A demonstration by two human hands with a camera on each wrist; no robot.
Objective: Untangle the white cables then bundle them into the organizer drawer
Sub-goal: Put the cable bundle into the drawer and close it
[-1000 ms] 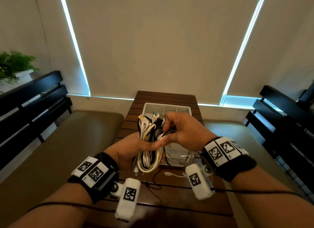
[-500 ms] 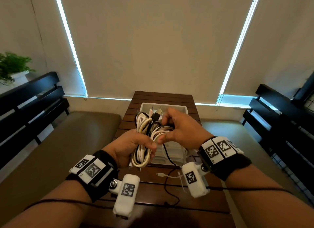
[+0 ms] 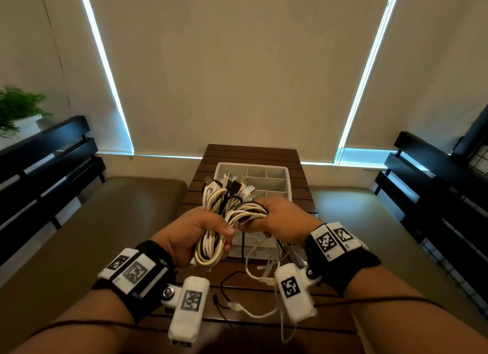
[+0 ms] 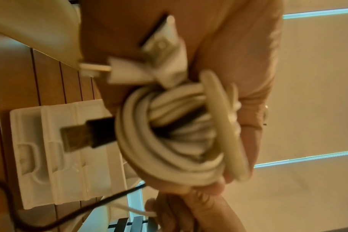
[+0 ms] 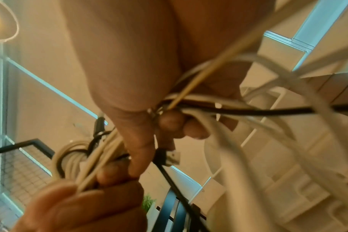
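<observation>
Slatted wooden table (image 3: 200, 174) runs lengthways away from the person; organizer drawer (image 3: 286, 184) sits on it toward the far edge, its compartments open upward; its near part is hidden behind the hands.

Cable bundle (image 3: 211, 245), white and cream with some black strands mixed in, is held in the air above the table, nearer the person than the drawer's far compartments; its long axis runs roughly vertical, plugs fanned out at the top, looped ends hanging at the bottom.

Left hand (image 3: 194, 237) is wrapped around the lower-middle of the bundle, fingers curled over the strands, thumb across the front; left wrist view confirms coils packed in the palm (image 4: 181, 135).

Right hand (image 3: 280, 219) is just beside the left, to the right of the bundle; fingers curled over a sideways wrap of strands that leaves the bundle near its upper-middle; right wrist view shows thin white and black leads pinched at the fingertips (image 5: 175, 124).

Loose tails, a white lead (image 3: 253, 312) and a black lead (image 3: 224, 285), trail from the hands down onto the table's near edge.

Judgement: wrapping step underway; free strand lies crosswise to the bundle axis, right hand the working one, left the anchor; drawer lies forward of both grips, slightly to the right, so the right hand is nearer for the drop; trailing tails could snag.
</observation>
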